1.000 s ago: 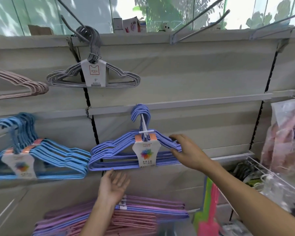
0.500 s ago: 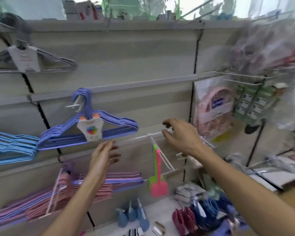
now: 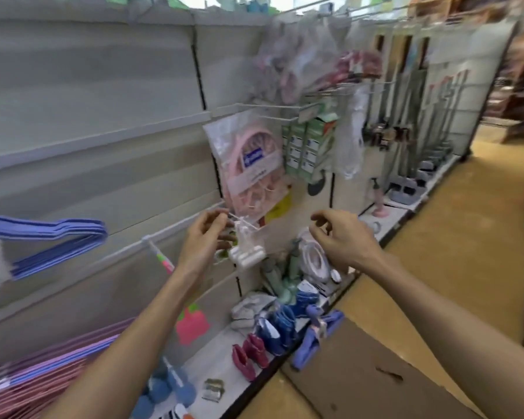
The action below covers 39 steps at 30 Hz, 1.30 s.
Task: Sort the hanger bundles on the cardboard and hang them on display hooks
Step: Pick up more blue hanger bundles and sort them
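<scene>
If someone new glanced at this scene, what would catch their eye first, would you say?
Probably both hands, raised mid-frame: the left hand by a white hook, the right hand open beside it. Next, the blue hangers at far left and the cardboard on the floor, lower right.

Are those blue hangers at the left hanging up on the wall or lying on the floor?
Hanging up. The blue hangers sit high against the wall panel, well above the floor. Their hook is out of frame.

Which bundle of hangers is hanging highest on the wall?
The blue-purple hanger bundle at the left edge. It hangs above the pink and purple bundles, which sit low at the bottom left corner.
</scene>
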Each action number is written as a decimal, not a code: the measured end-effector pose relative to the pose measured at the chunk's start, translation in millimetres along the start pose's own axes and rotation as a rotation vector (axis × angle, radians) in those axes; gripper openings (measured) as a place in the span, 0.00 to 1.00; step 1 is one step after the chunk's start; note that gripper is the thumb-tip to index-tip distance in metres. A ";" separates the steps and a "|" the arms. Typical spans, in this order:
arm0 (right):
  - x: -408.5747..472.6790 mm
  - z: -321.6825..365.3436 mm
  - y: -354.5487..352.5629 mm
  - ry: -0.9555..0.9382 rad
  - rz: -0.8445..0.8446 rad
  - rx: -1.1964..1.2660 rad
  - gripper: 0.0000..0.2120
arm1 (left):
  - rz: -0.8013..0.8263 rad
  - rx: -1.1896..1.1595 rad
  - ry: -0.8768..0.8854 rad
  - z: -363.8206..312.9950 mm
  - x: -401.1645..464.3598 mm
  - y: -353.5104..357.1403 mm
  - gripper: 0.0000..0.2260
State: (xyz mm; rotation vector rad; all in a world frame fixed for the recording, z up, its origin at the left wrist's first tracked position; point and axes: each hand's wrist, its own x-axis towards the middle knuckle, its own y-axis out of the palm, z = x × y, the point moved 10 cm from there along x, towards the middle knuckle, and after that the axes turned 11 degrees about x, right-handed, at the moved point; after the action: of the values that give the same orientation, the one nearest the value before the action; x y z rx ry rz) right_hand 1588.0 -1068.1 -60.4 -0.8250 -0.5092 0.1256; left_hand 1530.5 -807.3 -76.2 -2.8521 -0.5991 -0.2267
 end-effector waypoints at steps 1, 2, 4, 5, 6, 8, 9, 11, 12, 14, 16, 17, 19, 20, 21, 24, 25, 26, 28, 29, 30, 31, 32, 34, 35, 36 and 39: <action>-3.0 -14.0 -5.8 0.028 -0.014 -0.021 0.15 | 0.038 0.004 0.008 0.2 6.2 16.5 0.05; -6.3 -27.3 -9.3 0.062 -0.017 -0.039 0.15 | 0.076 0.012 0.016 0.7 12.0 32.1 0.05; -11.6 -52.5 -12.9 0.130 -0.011 -0.039 0.15 | 0.141 0.025 0.031 2.7 22.6 61.5 0.05; -14.3 -67.2 -12.6 0.157 -0.010 -0.030 0.16 | 0.166 0.029 0.034 4.3 27.4 76.0 0.05; -17.9 -77.6 -11.3 0.181 -0.004 -0.023 0.17 | 0.181 0.032 0.038 4.3 30.2 85.7 0.06; -22.8 -105.2 -9.3 0.252 -0.005 -0.030 0.16 | 0.239 0.022 0.027 12.7 42.2 116.5 0.06; -24.9 -118.0 -7.3 0.285 -0.005 -0.039 0.15 | 0.272 0.014 0.015 18.7 49.2 132.3 0.06; -29.7 -144.3 -1.2 0.360 -0.009 -0.051 0.13 | 0.332 -0.011 -0.026 36.2 65.5 162.5 0.06; -31.6 -158.4 2.9 0.404 -0.008 -0.051 0.13 | 0.357 -0.022 -0.051 45.7 73.6 177.0 0.05; -34.0 -186.6 13.3 0.486 -0.012 -0.031 0.12 | 0.403 -0.032 -0.092 67.2 92.1 204.7 0.05; -36.2 -214.5 27.1 0.564 -0.016 -0.027 0.12 | 0.446 -0.042 -0.137 91.8 109.5 230.2 0.05; -37.0 -228.4 33.9 0.602 -0.019 -0.031 0.13 | 0.468 -0.048 -0.163 105.1 118.5 243.1 0.05; -41.1 -254.3 49.6 0.684 -0.023 -0.026 0.13 | 0.505 -0.060 -0.220 131.5 135.1 266.6 0.06; -43.3 -266.2 57.6 0.717 -0.025 -0.017 0.14 | 0.512 -0.078 -0.248 143.5 143.5 277.1 0.06; -45.6 -278.9 65.7 0.748 -0.029 -0.004 0.14 | 0.517 -0.097 -0.275 155.6 151.8 287.7 0.06; -53.8 -316.9 89.6 0.831 -0.021 0.025 0.14 | 0.535 -0.109 -0.352 199.9 165.8 316.9 0.06; -58.0 -331.0 98.8 0.857 -0.021 0.035 0.13 | 0.546 -0.097 -0.371 217.1 167.2 325.7 0.05; -62.2 -346.8 109.2 0.882 -0.025 0.047 0.13 | 0.554 -0.080 -0.388 235.9 167.8 333.7 0.06; -71.2 -378.8 133.9 0.912 -0.039 0.069 0.12 | 0.552 -0.037 -0.425 280.4 166.9 345.7 0.06; -76.8 -396.3 149.3 0.925 -0.043 0.083 0.11 | 0.542 -0.015 -0.443 304.1 167.2 350.9 0.06; -82.2 -413.8 166.0 0.937 -0.042 0.099 0.10 | 0.528 0.019 -0.456 328.7 167.2 355.8 0.05; -87.1 -429.8 183.6 0.942 -0.032 0.111 0.09 | 0.518 0.062 -0.465 354.0 166.4 359.8 0.05; -92.1 -445.6 201.7 0.946 -0.026 0.120 0.09 | 0.519 0.105 -0.465 378.8 165.5 364.2 0.05; -103.7 -477.5 238.5 0.937 -0.032 0.145 0.08 | 0.540 0.169 -0.461 428.7 161.4 374.9 0.05; -110.4 -494.5 258.7 0.934 -0.035 0.161 0.09 | 0.552 0.201 -0.460 455.9 159.3 380.7 0.05; -118.1 -512.8 281.0 0.938 -0.030 0.184 0.09 | 0.563 0.236 -0.454 483.1 157.7 386.8 0.05; -142.8 -568.4 351.3 0.977 -0.011 0.292 0.09 | 0.592 0.316 -0.429 563.0 157.4 405.9 0.06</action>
State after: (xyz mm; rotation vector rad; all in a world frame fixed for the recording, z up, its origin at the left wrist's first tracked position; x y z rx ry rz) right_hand 1766.6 -1253.5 -693.3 -0.5087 0.4203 -0.2102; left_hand 1899.4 -973.5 -661.7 -2.6205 0.1567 0.5340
